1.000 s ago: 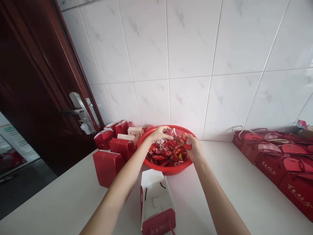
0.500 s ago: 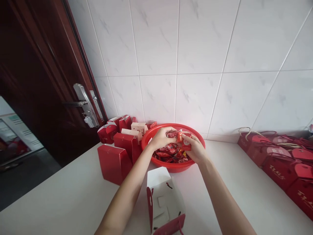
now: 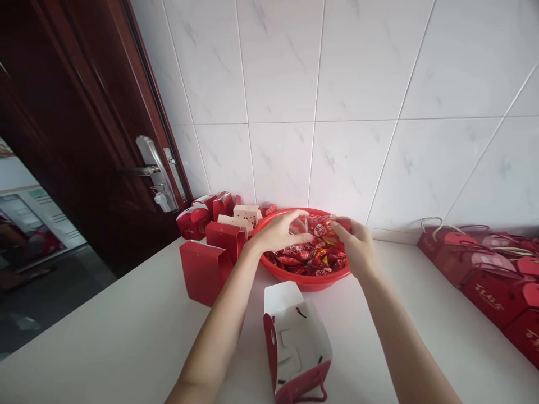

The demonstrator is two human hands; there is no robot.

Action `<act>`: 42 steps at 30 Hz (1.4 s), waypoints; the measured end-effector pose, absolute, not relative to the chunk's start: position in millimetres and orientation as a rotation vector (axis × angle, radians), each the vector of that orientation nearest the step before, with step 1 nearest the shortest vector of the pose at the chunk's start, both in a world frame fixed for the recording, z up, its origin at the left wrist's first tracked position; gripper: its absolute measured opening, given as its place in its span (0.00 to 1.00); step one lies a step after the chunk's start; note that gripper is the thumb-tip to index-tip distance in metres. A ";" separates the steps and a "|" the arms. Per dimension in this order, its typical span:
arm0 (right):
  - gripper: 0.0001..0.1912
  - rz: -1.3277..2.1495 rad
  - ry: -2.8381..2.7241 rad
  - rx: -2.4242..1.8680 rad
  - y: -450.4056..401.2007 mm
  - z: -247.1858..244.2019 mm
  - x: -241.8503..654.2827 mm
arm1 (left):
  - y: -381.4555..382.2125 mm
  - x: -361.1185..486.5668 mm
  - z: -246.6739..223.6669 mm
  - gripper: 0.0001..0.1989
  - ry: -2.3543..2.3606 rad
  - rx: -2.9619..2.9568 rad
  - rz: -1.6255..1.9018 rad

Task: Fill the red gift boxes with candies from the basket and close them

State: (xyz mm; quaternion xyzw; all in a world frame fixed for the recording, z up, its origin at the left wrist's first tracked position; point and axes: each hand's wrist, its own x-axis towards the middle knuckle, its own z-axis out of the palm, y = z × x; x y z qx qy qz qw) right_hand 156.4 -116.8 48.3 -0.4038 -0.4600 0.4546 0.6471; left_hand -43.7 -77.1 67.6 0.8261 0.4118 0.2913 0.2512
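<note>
Over a red plastic basket [image 3: 309, 285], both my hands are among shiny red wrapped candies [image 3: 297, 255]. My right hand [image 3: 361, 247] pinches a red candy packet [image 3: 322, 228] between thumb and fingers, above the pile at the basket's right side. From the left, my left hand [image 3: 275, 234] reaches over the rim, thumb and fingers curved but apart beside that packet. Whether its fingertips touch a wrapper is hard to see. In front of the basket stands an open red gift box [image 3: 301, 331] with a white inside, its flaps up and a cord at its near end.
Several red boxes [image 3: 202, 272] and a cream box [image 3: 247, 213] stand left of the basket. Red corded gift boxes [image 3: 484, 292] line the right side of the white table [image 3: 138, 331]. A tiled wall [image 3: 282, 157] rises behind; a dark door [image 3: 84, 112] is at left.
My right hand has moved right, away from my left hand, with a packet in its fingers. My left hand's fingers have spread. The whole view has shifted slightly.
</note>
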 end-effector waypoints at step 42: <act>0.12 0.852 -0.989 -0.828 -142.1 85.7 187.0 | -42.1 10.8 32.1 0.14 0.879 2.418 -0.043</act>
